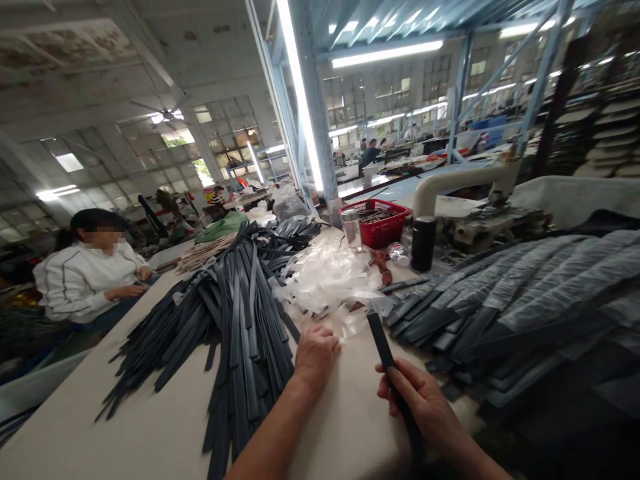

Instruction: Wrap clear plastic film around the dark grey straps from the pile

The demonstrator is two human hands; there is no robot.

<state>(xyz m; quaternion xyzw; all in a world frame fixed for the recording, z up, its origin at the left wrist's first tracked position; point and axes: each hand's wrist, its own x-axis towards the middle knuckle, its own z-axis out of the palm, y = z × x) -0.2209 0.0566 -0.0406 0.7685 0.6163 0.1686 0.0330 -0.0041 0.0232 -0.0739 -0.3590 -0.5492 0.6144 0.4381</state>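
My right hand [417, 393] grips a flat dark strap [381, 339] between thumb and fingers. The strap's squared end points up and away, and its other end hangs down towards me. Just to the left, my left hand [316, 350] is closed with its fingers curled, at the near edge of a heap of clear plastic sleeves [325, 273]. Whatever those fingers hold, if anything, is hidden. Beside my left forearm lies a big pile of loose dark straps [235, 313]. On the right are stacked straps wrapped in clear plastic [520, 293].
Behind the sleeves stand a red basket [383, 230], a clear jar [351, 230] and a dark cylinder [423, 245] beside a machine with a beige arm [460, 179]. A person in a white top [85, 277] sits across the pale table [165, 427] at left.
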